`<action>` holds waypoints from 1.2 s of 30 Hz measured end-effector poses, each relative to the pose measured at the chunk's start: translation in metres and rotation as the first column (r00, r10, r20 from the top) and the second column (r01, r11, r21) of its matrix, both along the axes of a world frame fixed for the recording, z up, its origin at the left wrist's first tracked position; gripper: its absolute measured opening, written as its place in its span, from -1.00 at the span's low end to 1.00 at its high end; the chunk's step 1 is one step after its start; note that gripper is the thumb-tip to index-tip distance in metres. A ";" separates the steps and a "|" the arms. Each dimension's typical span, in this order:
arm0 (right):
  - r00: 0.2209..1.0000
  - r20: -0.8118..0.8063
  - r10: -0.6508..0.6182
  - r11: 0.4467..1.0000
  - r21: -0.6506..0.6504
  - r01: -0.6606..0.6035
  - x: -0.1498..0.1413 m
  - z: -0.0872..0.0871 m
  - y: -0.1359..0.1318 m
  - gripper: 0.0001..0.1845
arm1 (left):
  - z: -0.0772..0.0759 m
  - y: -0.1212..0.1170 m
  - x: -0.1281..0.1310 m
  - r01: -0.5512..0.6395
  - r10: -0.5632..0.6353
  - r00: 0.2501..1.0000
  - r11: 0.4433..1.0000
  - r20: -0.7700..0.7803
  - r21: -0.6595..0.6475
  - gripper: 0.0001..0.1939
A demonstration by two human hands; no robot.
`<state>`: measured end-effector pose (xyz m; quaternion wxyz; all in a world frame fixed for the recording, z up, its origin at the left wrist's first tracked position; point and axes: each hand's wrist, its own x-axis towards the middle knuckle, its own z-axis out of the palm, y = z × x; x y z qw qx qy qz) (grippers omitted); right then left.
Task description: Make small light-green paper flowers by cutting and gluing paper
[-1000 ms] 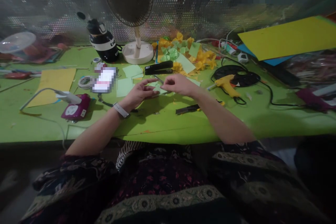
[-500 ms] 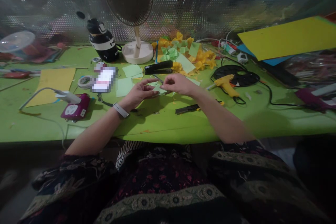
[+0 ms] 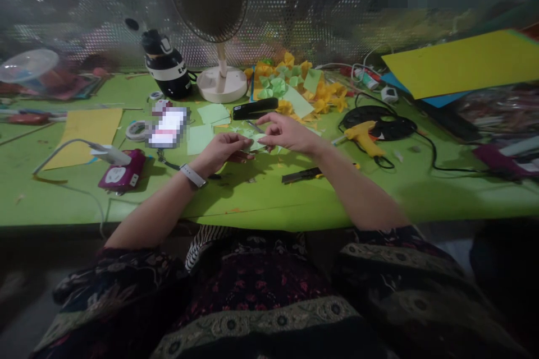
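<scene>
A small pale green paper piece [image 3: 254, 140] sits between both my hands at the middle of the green table [image 3: 261, 202]. My left hand [image 3: 223, 151], with a watch on the wrist, pinches its left side. My right hand [image 3: 286, 133] grips its right side, fingers partly raised. More pale green paper squares [image 3: 201, 137] lie just left of my hands. A black stapler [image 3: 255, 108] lies just behind them.
A desk fan [image 3: 219, 22] and a black bottle [image 3: 165, 66] stand at the back. A heap of yellow and green folded papers [image 3: 297, 90] lies behind. A yellow glue gun [image 3: 364, 136], tape roll [image 3: 135, 130], pink device [image 3: 122, 175] and dark cutter [image 3: 301, 175] surround my hands.
My right hand has lifted slightly and moved back with the paper; my left hand has curled closer under it. The rest stays put.
</scene>
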<state>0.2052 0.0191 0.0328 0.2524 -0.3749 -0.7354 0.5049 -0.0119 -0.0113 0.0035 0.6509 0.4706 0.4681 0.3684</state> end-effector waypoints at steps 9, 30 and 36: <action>0.999 -0.035 -0.035 0.999 -0.030 0.034 0.000 0.000 0.002 -0.69 | 0.006 -0.001 -0.001 0.027 -0.027 1.000 0.998 -0.006 0.057 -0.79; 0.997 0.048 -0.064 0.948 -0.310 0.076 0.000 0.019 0.001 -0.89 | 0.006 0.002 -0.008 0.081 -0.082 0.996 0.996 0.032 0.045 -0.79; 0.998 0.028 -0.060 0.952 -0.300 0.065 0.007 0.015 -0.002 -0.90 | 0.009 0.001 -0.003 0.083 -0.083 0.996 0.997 0.010 -0.002 -0.83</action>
